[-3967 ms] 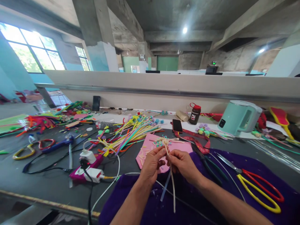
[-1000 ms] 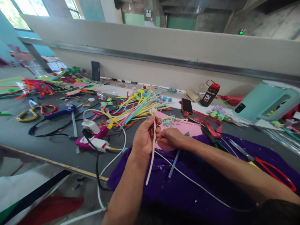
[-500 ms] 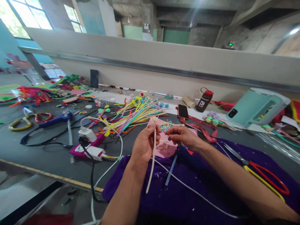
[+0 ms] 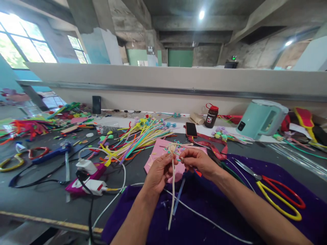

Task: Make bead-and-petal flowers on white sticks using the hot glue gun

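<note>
My left hand [image 4: 161, 170] pinches a cream pipe-cleaner stem [image 4: 172, 194] just below its pale flower-like top [image 4: 172, 148]. The stem hangs down over the purple cloth [image 4: 204, 211]. Close by on the right, my right hand [image 4: 195, 161] has thumb and forefinger pressed together; a tiny pale bit shows at the tips, too small to name. Behind both hands lies a pink sheet [image 4: 150, 163] scattered with small coloured pieces. Below the right hand, a translucent glue stick [image 4: 179, 197] slants down across the cloth; what it comes from is mostly hidden.
Scissors [image 4: 265, 183] rest open at right. A bundle of coloured pipe cleaners [image 4: 143, 136] lies beyond my hands. Left are a power strip [image 4: 87, 180] with cables, a blue glue gun [image 4: 52, 153] and other scissors [image 4: 15, 161]. A phone [image 4: 191, 129], bottle [image 4: 212, 116] and kettle [image 4: 262, 119] stand behind.
The camera view has tilted up, so the table sits lower in the picture. My right hand has come nearer the left, its fingers drawn closer together. The left hand still grips the stem.
</note>
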`<state>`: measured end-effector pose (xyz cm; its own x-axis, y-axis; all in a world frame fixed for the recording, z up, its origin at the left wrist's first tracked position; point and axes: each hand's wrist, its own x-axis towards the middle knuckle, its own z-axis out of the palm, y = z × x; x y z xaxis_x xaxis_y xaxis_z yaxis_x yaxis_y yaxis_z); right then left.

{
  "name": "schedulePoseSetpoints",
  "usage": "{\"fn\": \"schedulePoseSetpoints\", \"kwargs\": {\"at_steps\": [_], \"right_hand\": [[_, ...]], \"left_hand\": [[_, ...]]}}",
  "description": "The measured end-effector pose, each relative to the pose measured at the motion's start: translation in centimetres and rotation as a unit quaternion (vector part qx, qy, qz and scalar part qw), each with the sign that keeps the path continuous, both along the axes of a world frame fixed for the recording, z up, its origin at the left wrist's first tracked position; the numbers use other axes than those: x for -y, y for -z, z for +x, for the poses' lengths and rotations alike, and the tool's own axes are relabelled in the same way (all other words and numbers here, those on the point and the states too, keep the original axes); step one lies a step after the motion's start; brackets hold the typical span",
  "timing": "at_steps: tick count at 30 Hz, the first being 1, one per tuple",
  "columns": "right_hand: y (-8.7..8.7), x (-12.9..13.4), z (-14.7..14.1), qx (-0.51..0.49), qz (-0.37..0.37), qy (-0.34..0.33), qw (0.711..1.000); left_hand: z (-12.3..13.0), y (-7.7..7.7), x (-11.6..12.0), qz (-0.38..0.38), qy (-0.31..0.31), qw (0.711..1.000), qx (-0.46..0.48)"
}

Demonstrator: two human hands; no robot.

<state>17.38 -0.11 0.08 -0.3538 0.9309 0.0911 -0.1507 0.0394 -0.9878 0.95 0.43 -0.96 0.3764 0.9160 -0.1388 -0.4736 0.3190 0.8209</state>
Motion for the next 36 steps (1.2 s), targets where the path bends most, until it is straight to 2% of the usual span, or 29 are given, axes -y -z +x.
{"fn": "schedulePoseSetpoints", "kwargs": {"at_steps": [7,15,24,29,36], "right_hand": [[-0.7,0.3,0.7,-0.021,0.003,0.036,0.999],[-1.1,0.6,0.9,0.002,0.041,0.069,0.997],[-0.6,0.7,0.4,-0.022,0.026,0.101,0.994],[-0.3,1.3,-0.6,-0.055,-0.012,0.059,0.997],[0.3,1.7,-2.0,-0.072,-0.006,0.084,0.994]], "left_hand": [[0.4,-0.1,0.2,-0.028,-0.002,1.000,-0.006],[0.6,0.4,0.2,-0.009,0.003,1.000,-0.019],[0.7,0.6,0.4,0.039,0.011,0.998,-0.042],[0.8,0.7,0.5,0.070,0.013,0.996,-0.061],[0.8,0.9,0.6,0.094,0.010,0.992,-0.083]]}}
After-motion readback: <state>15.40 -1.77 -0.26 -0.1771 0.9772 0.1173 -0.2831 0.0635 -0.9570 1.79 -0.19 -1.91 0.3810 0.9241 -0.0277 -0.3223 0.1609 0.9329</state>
